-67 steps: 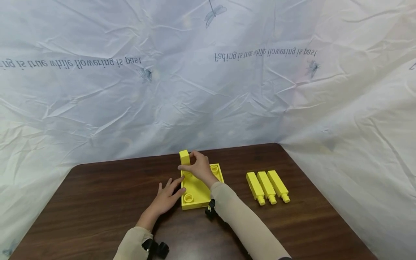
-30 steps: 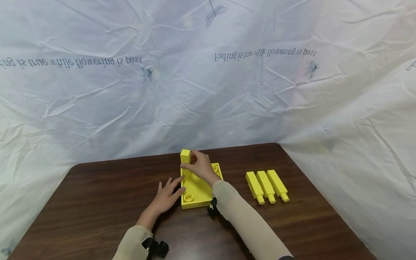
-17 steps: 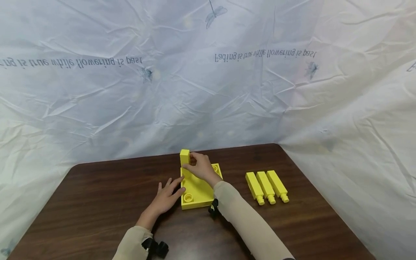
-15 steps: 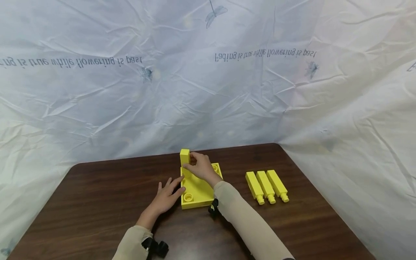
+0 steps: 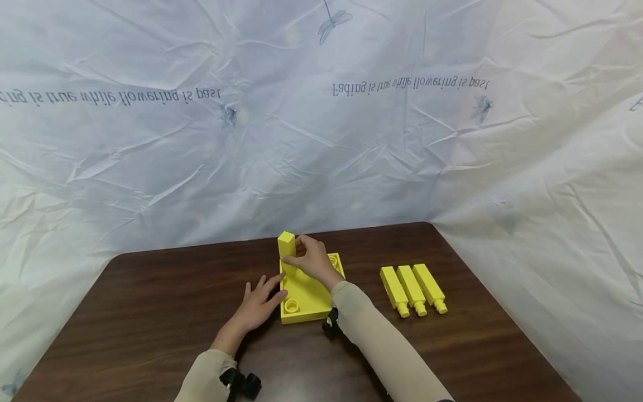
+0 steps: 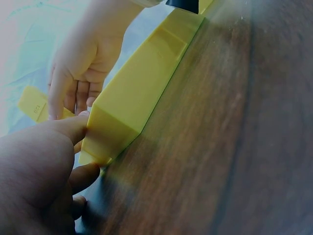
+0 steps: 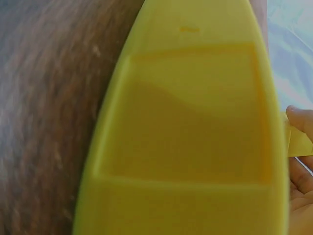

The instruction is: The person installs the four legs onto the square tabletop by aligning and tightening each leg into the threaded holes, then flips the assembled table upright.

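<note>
Step in hand, as judged: seating upright yellow post (image 5: 286, 245) in the far-left socket of yellow base plate (image 5: 307, 293). Right hand (image 5: 312, 259) pinches the post; left hand (image 5: 255, 307), fingers extended, braces the plate's left edge. Next move likely needs straight downward pressure; three spare posts (image 5: 413, 289) lie right of the right hand.

From my station, the right hand (image 5: 312, 259) hid the block's (image 5: 286, 245) foot; the tray (image 7: 195, 147) ran blurred past the picture edges.

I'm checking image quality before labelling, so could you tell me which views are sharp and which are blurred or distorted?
Head view: evenly lit and sharp, wide-angle bowing at the edges; right hand on the upright block, left hand against the base. Left wrist view: base fairly clear, table soft, washed-out glare top left. Right wrist view: base fills the frame, too close, blurred.
</note>
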Demonstrator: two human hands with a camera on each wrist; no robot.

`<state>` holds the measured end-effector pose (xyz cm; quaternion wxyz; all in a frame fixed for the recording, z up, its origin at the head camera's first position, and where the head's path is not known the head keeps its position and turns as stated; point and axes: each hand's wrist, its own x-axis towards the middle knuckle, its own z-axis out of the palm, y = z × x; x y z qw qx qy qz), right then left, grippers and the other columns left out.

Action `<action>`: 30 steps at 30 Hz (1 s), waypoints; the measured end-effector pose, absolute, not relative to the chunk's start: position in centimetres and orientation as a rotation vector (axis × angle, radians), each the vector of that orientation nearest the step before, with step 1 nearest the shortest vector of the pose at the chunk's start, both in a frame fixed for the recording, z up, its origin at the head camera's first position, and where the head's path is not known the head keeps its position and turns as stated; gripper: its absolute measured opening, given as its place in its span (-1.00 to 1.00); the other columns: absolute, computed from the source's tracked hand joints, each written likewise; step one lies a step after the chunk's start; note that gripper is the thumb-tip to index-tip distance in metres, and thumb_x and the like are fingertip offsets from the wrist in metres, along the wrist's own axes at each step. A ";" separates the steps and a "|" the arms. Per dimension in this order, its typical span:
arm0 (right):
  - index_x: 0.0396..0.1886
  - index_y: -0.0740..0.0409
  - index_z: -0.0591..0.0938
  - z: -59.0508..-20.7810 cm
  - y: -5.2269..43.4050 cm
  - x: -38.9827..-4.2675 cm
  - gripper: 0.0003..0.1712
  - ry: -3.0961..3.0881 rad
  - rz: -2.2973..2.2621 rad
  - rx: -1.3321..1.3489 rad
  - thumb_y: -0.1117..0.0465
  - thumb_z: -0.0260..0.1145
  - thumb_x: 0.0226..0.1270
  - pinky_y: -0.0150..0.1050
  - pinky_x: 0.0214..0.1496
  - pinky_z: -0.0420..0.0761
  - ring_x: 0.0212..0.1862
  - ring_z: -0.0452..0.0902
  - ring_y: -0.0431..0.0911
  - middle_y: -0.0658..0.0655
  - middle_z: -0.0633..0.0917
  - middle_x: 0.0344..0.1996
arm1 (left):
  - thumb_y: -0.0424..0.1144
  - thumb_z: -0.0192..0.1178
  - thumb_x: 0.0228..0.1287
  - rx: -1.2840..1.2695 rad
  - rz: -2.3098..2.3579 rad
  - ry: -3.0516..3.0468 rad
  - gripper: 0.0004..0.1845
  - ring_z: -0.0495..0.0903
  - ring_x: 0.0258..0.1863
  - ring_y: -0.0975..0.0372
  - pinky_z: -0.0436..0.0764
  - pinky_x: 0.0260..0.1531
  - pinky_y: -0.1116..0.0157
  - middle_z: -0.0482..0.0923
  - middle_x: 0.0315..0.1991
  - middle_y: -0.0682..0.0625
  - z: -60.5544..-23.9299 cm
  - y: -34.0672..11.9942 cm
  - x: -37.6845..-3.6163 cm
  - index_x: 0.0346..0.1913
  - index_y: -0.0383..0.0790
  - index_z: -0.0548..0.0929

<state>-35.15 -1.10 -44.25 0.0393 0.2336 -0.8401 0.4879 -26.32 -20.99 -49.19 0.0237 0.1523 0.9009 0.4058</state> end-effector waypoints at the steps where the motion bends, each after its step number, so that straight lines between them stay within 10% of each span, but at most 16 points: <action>1: -0.01 0.06 0.67 -44.3 -1.1 -35.2 -0.66 -2.573 1.504 0.713 0.05 0.58 0.36 -0.18 -0.01 0.74 -0.11 0.69 -0.16 -0.02 0.75 -0.14 | 0.09 -0.01 0.71 0.470 1.252 2.786 -0.34 -0.19 0.66 -0.27 -0.55 0.47 -0.35 0.23 0.60 -0.28 -49.2 -21.0 -26.3 0.67 -0.14 0.24; 30: 0.14 0.07 0.72 -44.7 -1.5 -35.4 -0.57 -2.558 1.508 0.723 0.06 0.58 0.35 -0.23 -0.18 0.72 -0.25 0.67 -0.19 -0.01 0.75 -0.20 | 0.10 -0.01 0.71 0.460 1.255 2.790 -0.33 -0.20 0.67 -0.27 -0.55 0.47 -0.36 0.23 0.60 -0.28 -49.4 -20.9 -26.5 0.67 -0.12 0.24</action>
